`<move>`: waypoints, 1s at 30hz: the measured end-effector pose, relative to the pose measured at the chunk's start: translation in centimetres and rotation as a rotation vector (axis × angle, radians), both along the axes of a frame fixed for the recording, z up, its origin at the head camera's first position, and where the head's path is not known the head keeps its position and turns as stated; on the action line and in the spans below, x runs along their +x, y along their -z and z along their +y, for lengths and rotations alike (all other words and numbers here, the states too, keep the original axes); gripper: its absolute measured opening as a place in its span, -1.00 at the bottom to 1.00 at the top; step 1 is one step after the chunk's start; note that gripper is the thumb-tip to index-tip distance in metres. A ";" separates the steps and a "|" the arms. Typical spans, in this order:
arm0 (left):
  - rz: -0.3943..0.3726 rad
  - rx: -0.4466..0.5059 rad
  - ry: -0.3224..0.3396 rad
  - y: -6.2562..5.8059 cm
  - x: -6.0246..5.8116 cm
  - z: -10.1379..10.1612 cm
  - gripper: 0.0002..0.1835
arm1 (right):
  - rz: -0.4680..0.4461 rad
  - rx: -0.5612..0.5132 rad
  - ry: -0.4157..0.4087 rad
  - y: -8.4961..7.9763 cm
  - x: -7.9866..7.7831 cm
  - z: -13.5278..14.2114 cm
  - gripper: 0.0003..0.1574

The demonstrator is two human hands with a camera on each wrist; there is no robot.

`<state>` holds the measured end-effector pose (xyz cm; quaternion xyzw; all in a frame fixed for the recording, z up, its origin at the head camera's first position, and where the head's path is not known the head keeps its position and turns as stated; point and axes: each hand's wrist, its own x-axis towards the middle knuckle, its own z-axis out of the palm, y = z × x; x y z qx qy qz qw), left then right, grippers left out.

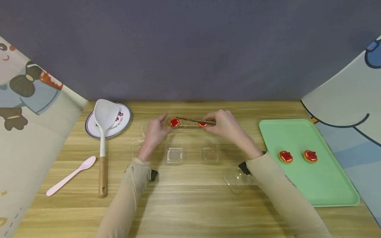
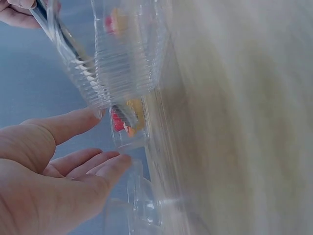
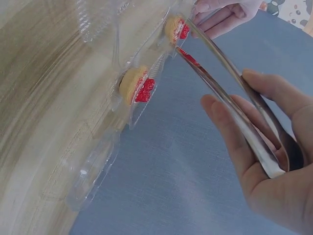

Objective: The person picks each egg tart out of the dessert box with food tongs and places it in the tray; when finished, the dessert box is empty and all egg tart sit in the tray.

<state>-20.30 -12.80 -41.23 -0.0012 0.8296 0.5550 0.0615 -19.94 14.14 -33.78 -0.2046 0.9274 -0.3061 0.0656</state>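
Observation:
My right hand point(image 1: 224, 124) holds metal tongs point(image 3: 211, 84), their arms a little apart and red smeared near one tip. The tips reach leftward to a small tart point(image 1: 174, 122) with white cream and red topping, which sits in a clear plastic box. A second similar tart point(image 3: 142, 90) lies in the clear box nearer my right hand, partly hidden under the tongs in the head view. My left hand point(image 1: 154, 134) is beside the left tart's box, thumb and fingers extended and spread, fingertips right at its edge. Two more clear boxes, left point(image 1: 174, 154) and right point(image 1: 210, 154), stand in front.
At right, a green tray point(image 1: 312, 185) bears two tarts point(image 1: 310, 156). A clear plastic piece point(image 1: 238, 178) lies by my right sleeve. On the left are a plate point(image 1: 125, 122), a white turner point(image 1: 105, 114) lying across it and a pink spoon point(image 1: 71, 177). A grey-blue wall stands behind.

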 end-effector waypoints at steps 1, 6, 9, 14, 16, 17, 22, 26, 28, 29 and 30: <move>0.005 -0.003 0.001 0.0 0.0 0.0 -0.11 | -0.004 -0.001 -0.002 0.1 0.0 0.0 -0.56; -0.004 -0.010 -0.003 0.0 -0.1 0.0 -0.11 | -0.018 0.012 -0.018 0.2 -0.1 -0.2 -0.56; -0.015 -0.011 0.002 0.0 -0.1 0.1 -0.11 | -0.016 0.021 -0.024 0.3 -0.1 -0.3 -0.55; -0.022 -0.014 0.012 -0.1 -0.2 0.2 -0.10 | -0.002 0.021 -0.034 0.3 -0.2 -0.3 -0.55; -0.023 -0.014 0.013 -0.2 -0.2 0.3 -0.09 | 0.006 0.019 -0.039 0.3 -0.2 -0.3 -0.56; -0.028 -0.015 0.012 -0.2 -0.2 0.3 -0.09 | 0.009 0.018 -0.042 0.3 -0.2 -0.3 -0.56; -0.042 -0.010 0.005 -0.3 -0.2 0.4 -0.09 | 0.021 0.004 -0.056 0.4 -0.2 -0.2 -0.58; -0.029 -0.025 0.006 -0.2 -0.2 0.4 -0.09 | 0.024 0.002 -0.064 0.4 -0.2 -0.1 -0.58; -0.020 -0.041 0.009 -0.1 -0.2 0.4 -0.09 | 0.023 0.005 -0.068 0.5 -0.1 -0.1 -0.59; -0.016 -0.047 0.010 -0.1 -0.3 0.4 -0.09 | 0.023 0.006 -0.069 0.5 -0.1 0.0 -0.59; -0.013 -0.051 0.012 0.0 -0.3 0.4 -0.08 | 0.022 0.008 -0.071 0.5 -0.1 0.0 -0.59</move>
